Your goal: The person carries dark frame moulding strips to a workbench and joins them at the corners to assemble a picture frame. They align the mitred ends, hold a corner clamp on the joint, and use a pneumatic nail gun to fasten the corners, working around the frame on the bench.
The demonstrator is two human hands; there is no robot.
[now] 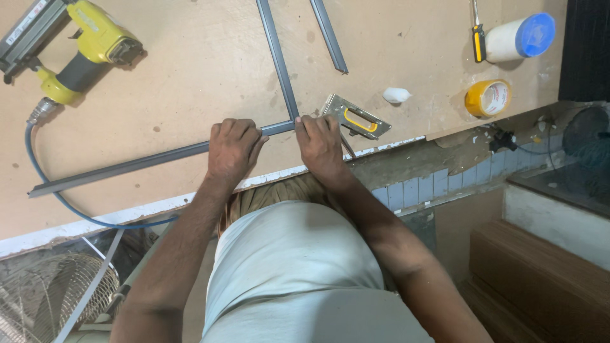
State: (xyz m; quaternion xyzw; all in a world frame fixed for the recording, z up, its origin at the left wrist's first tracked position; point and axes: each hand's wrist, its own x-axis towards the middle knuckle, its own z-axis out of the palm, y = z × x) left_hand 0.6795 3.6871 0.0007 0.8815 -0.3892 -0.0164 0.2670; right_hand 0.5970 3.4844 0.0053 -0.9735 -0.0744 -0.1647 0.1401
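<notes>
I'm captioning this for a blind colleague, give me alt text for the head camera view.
Seen from above, a person's left hand and right hand press down the corner where two grey strips meet on a wooden table. A metal stapler lies beside the right hand, a yellow nail gun at top left.

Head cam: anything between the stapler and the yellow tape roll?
Yes: one small white blob lies on the board between the hand stapler and the yellow tape roll; otherwise bare board, head view.
</notes>
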